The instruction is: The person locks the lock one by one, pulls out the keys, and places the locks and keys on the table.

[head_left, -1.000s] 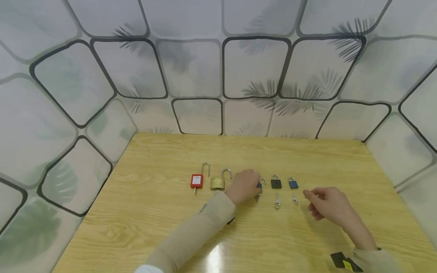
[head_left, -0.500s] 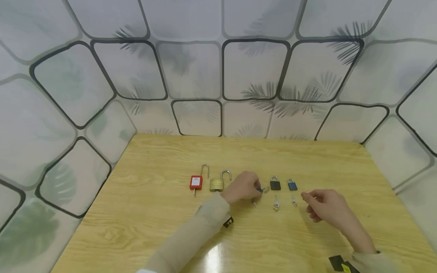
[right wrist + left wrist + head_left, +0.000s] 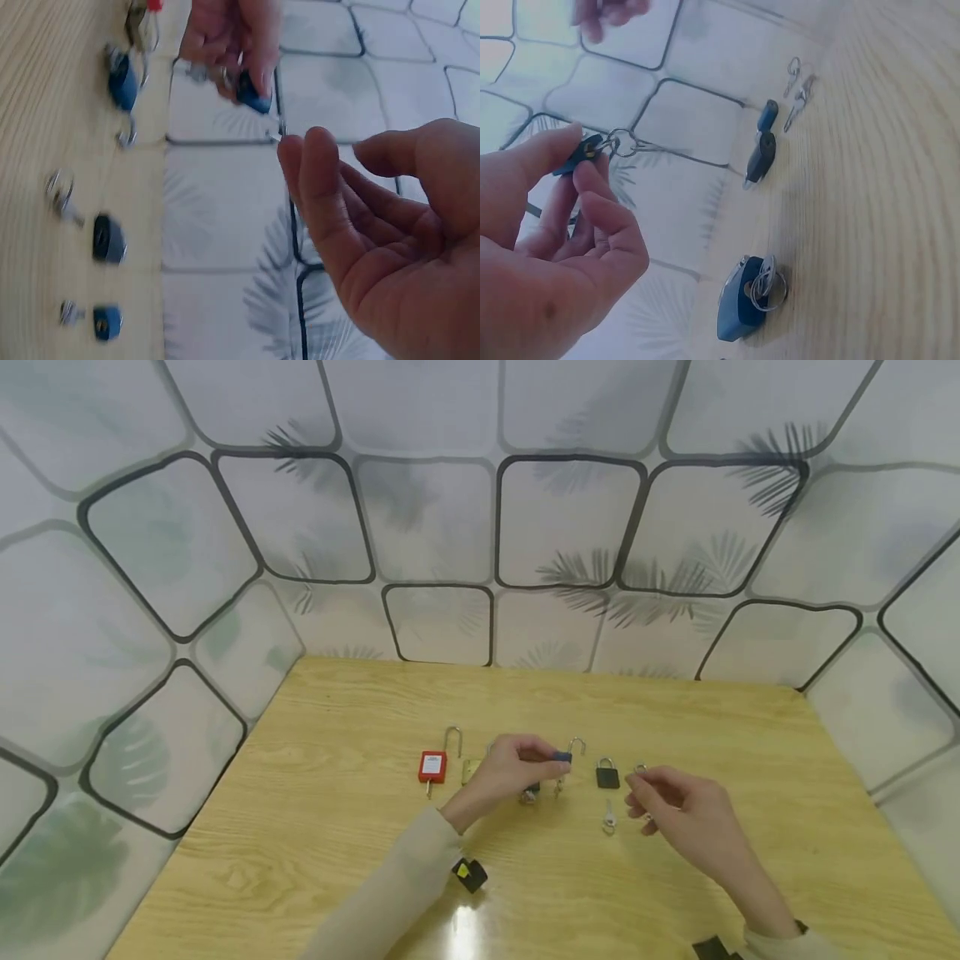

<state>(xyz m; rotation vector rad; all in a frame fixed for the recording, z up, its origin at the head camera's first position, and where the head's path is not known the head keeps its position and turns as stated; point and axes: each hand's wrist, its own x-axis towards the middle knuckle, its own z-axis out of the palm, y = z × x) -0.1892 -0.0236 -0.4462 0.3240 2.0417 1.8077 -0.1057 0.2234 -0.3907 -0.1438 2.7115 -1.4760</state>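
Note:
Raised over the table, my left hand [image 3: 501, 770] pinches a small blue padlock [image 3: 562, 758] between thumb and fingers. Its shackle stands open, pointing to the right. A ring of keys [image 3: 624, 142] hangs from its keyhole. My right hand [image 3: 688, 810] hovers at the right with relaxed fingers and nothing in them. In the right wrist view its fingertips [image 3: 321, 150] overlap the end of the padlock's shackle. Beneath the left hand a larger blue padlock [image 3: 742, 304] with keys in it lies on the table, mostly hidden in the head view.
A red padlock [image 3: 432, 767] and a brass padlock [image 3: 471, 770], partly behind the left hand, lie at left. At right lie a black padlock [image 3: 607, 775] with its key [image 3: 609, 817] in front, and a small blue padlock [image 3: 107, 322] beside its keys [image 3: 71, 312].
My left hand has lifted the small blue padlock with its keys off the table and turned it, uncovering the larger blue padlock. My right hand has moved left, over the rightmost padlock.

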